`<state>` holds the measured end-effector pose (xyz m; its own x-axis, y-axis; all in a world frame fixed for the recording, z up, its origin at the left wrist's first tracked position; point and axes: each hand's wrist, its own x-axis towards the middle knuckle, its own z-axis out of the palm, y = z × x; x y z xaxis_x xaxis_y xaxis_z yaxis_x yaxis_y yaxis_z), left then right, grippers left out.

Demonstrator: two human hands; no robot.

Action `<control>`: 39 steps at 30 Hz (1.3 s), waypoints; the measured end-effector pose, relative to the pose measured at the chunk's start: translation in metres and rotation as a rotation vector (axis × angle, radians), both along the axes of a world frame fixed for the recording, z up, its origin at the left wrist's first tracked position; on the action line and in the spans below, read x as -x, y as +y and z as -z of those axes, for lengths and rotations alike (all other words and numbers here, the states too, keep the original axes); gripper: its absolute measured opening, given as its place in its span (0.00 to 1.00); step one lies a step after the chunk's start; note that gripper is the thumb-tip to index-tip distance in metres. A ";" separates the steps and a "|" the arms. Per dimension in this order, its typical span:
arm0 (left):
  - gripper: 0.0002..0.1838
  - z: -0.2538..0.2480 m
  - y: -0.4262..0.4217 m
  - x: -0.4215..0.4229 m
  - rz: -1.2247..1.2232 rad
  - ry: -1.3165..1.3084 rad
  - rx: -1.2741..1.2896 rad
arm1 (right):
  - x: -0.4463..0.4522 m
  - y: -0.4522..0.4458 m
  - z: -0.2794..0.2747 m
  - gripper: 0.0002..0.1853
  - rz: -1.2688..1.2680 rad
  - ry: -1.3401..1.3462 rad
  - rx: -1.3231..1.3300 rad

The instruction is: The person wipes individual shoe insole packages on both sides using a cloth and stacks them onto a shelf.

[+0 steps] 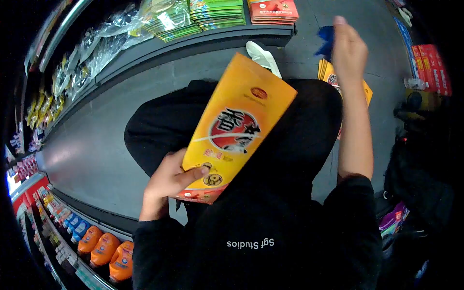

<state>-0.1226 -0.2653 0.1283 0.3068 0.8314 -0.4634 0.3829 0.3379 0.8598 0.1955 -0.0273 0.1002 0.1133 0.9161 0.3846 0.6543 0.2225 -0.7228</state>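
Note:
My left hand point(169, 181) grips the lower end of a flat yellow package point(261, 104) with large black characters over a red circle. It is tilted above my lap, thumb on its printed face; a red edge shows at the bottom. At the upper right, my right hand point(350, 50) is raised with a dark blue, cloth-like piece point(326, 41) at its fingers. Most of these fingers are hidden behind the hand. Below it, a stack of similar yellow packages point(331, 72) sits on the floor, partly covered by my forearm and knee.
A low shelf point(212, 35) carries green packets point(217, 14), red packets point(273, 10) and clear plastic wrapping point(104, 43). Orange bottles point(104, 249) line a shelf at lower left. Red boxes point(432, 67) stand at right. A white shoe point(262, 57) shows beyond my lap.

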 end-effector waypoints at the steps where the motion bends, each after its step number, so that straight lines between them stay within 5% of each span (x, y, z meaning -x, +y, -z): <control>1: 0.17 0.002 -0.002 0.001 -0.082 -0.045 0.014 | -0.005 -0.002 -0.007 0.22 -0.029 0.113 0.035; 6: 0.19 0.003 0.004 0.000 -0.179 -0.115 0.027 | 0.016 -0.038 -0.044 0.18 -0.015 0.339 0.160; 8: 0.19 0.002 0.006 -0.003 -0.191 -0.128 0.041 | 0.022 -0.049 -0.046 0.16 -0.348 0.425 0.184; 10: 0.19 0.001 0.007 -0.005 -0.200 -0.133 0.052 | 0.049 -0.054 -0.039 0.15 -0.507 0.245 -0.156; 12: 0.18 0.001 0.007 -0.005 -0.201 -0.163 0.024 | 0.062 -0.057 -0.034 0.13 -0.542 0.008 -0.210; 17: 0.18 -0.003 0.007 -0.005 -0.155 -0.054 0.001 | 0.077 -0.069 -0.020 0.18 -0.449 -0.145 -0.021; 27: 0.17 -0.001 0.013 -0.017 -0.174 -0.085 0.051 | 0.071 -0.061 -0.022 0.23 -0.312 -0.022 0.183; 30: 0.17 0.001 0.013 -0.011 -0.161 -0.071 0.032 | 0.060 -0.043 -0.012 0.22 -0.154 -0.050 -0.171; 32: 0.17 0.004 0.013 -0.010 -0.253 -0.106 0.039 | 0.045 -0.034 -0.023 0.19 -0.067 0.048 -0.014; 34: 0.18 0.008 0.011 -0.012 -0.360 -0.131 0.054 | 0.050 -0.037 -0.029 0.16 -0.185 0.283 -0.152; 36: 0.21 0.015 0.017 -0.019 -0.403 -0.194 0.021 | 0.065 -0.060 -0.040 0.15 -0.288 0.189 -0.132; 39: 0.21 0.018 0.021 -0.030 -0.365 -0.226 -0.008 | 0.093 -0.061 -0.032 0.19 -0.577 -0.302 -0.455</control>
<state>-0.0928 -0.2444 0.1100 0.0846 0.9075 -0.4115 0.0411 0.4095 0.9114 0.1025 -0.0881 0.1323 -0.5007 0.5440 0.6733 0.4989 0.8170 -0.2891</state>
